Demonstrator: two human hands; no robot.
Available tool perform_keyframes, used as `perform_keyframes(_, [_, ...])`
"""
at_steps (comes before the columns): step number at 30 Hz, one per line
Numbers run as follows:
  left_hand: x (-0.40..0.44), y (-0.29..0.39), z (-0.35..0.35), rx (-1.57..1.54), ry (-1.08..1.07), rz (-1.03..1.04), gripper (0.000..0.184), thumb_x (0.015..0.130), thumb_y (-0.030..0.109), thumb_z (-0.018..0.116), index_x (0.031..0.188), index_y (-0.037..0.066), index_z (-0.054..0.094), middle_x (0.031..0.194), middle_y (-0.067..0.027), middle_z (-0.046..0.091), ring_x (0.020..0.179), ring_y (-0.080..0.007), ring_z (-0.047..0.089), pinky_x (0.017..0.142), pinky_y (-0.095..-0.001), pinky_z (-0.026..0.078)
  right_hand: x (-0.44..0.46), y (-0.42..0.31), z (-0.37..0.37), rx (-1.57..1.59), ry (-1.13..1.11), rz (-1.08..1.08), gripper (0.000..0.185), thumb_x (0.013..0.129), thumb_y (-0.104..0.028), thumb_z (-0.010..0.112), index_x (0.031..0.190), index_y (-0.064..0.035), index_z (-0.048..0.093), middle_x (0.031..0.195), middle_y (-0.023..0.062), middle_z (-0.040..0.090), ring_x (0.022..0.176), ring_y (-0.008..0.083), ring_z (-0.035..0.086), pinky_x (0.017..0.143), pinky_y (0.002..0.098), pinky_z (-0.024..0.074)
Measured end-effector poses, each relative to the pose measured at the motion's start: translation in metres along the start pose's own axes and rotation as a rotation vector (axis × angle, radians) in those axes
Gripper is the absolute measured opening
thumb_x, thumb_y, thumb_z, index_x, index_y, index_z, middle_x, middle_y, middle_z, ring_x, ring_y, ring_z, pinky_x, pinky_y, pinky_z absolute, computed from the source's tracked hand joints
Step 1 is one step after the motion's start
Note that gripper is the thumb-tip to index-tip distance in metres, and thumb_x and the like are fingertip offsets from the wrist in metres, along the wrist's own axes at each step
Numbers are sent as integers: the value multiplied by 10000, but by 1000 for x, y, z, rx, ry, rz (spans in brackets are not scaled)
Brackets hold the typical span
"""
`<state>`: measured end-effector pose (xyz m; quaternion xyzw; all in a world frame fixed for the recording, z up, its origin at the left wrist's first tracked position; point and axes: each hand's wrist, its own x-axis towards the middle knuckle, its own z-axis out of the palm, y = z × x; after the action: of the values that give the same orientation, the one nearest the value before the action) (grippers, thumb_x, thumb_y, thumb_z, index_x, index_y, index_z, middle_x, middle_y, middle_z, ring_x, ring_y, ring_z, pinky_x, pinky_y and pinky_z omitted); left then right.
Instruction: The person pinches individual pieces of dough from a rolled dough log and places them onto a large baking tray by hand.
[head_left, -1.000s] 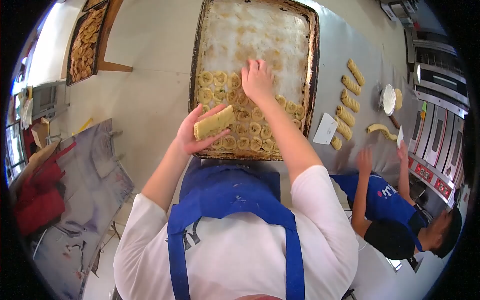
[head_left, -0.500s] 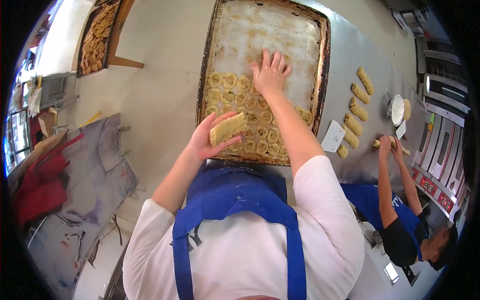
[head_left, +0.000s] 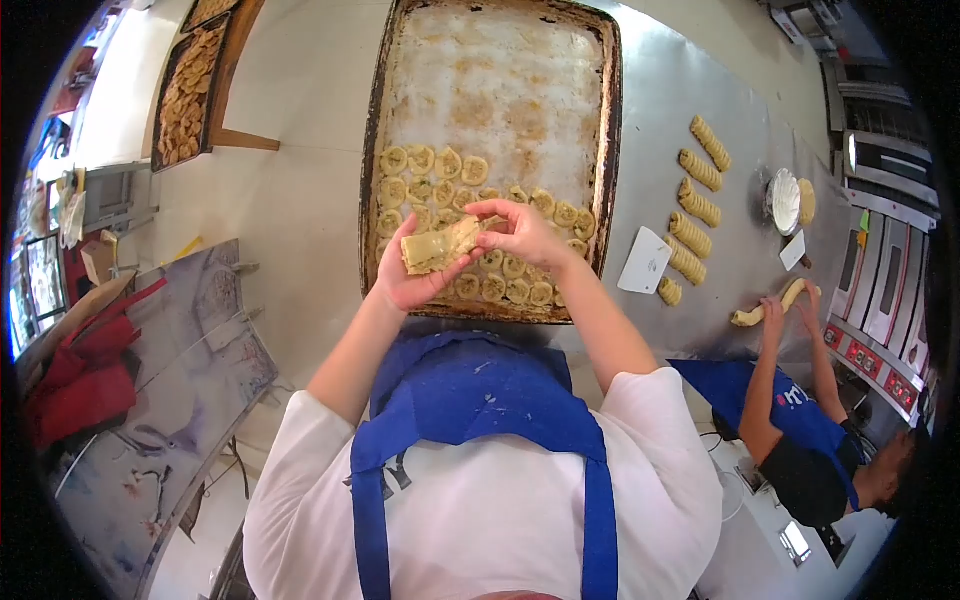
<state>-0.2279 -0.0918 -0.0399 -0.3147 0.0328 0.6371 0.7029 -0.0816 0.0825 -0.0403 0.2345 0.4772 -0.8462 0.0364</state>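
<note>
In the head view, my left hand (head_left: 408, 290) cradles a sliced roll of filled dough (head_left: 438, 250) above the near part of a large baking tray (head_left: 370, 130). The fingers of my right hand (head_left: 532, 242) are closed on the right end of that same roll; whether a slice is parted from it there cannot be made out. Below both hands, rows of flat dough rounds (head_left: 421, 160) with a dark filling cover the near half of the tray. Bare, browned metal shows in its far half. My hands and the roll hide some of the rounds.
Right of the tray, several sliced dough rolls (head_left: 700, 203) lie in a line beside a white scraper (head_left: 645, 262). A white bowl (head_left: 785, 202) stands farther right. Nearby, a co-worker's hands (head_left: 785, 310) hold a long dough strip (head_left: 750, 318). Trays of browned pieces (head_left: 190, 95) stand at upper left.
My right hand has come back from the tray's middle to the roll in my left hand. One more round lies at the row's end. The view has shifted slightly right.
</note>
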Motion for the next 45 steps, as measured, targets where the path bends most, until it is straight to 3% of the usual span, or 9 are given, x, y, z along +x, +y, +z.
perform_keyframes(6, [2,-4,-4,259,170,41,665,987,473,348,1380,-64,350,1352,-279,433,1235,-438,451,1033,-507,422,-6,1,-3,-323,51,29,362,806,-113,700,1136,-6,600,965,58,663,777,121,642,694,250,498])
perform_keyframes(9, [5,-8,0,481,332,166,605,1000,444,338,1353,-42,408,1310,-233,488,1204,-395,487,1028,-490,431,1,1,3,-782,100,-109,365,788,-123,705,1118,-9,599,913,62,648,751,146,643,665,263,503])
perform_keyframes(15, [9,-3,-4,529,426,332,567,1004,442,318,1361,15,428,1281,-190,516,1166,-400,503,1039,-505,403,35,-1,-23,-925,635,-236,294,822,-197,682,1072,-54,623,1047,101,607,828,229,638,740,337,517])
perform_keyframes(22, [-9,-2,7,322,209,167,621,983,496,331,1420,58,373,1411,-208,414,1300,-446,361,1099,-591,244,57,14,-56,-1497,401,-383,354,829,-235,692,1148,-103,614,1132,87,566,1013,245,596,846,371,491])
perform_keyframes(25, [-10,-3,4,234,123,131,655,975,523,329,1434,57,355,1446,-198,382,1333,-430,324,1123,-576,190,57,11,-57,-1474,447,-474,396,842,-283,663,1190,-107,593,1228,114,511,1166,302,486,967,449,404])
perform_keyframes(28, [-7,2,-1,224,109,134,678,974,538,317,1443,50,341,1466,-169,369,1350,-384,320,1137,-539,173,81,9,-37,-1401,736,-251,466,864,-325,619,1270,-117,526,1319,145,429,1252,342,373,1038,517,285])
perform_keyframes(31, [-7,-2,4,235,122,142,672,983,526,299,1445,40,334,1473,-140,370,1358,-327,331,1143,-502,183,108,14,-37,-1559,834,-374,522,896,-357,558,1348,-127,433,1376,161,367,1283,340,326,1061,535,212])
perform_keyframes(35, [-19,-6,12,304,172,160,621,1006,469,271,1446,34,328,1470,-122,378,1359,-282,340,1142,-482,206,112,24,-48,-1614,760,-391,551,902,-369,554,1384,-153,396,1367,153,362,1273,334,329,1060,537,200])
perform_keyframes(45, [-11,-6,-9,247,137,97,570,1020,388,229,1435,8,319,1459,-220,344,1332,-442,334,1089,-492,345,115,7,-52,-1640,815,-232,512,948,-408,471,1373,-131,402,1457,201,279,1350,347,258,1101,592,155])
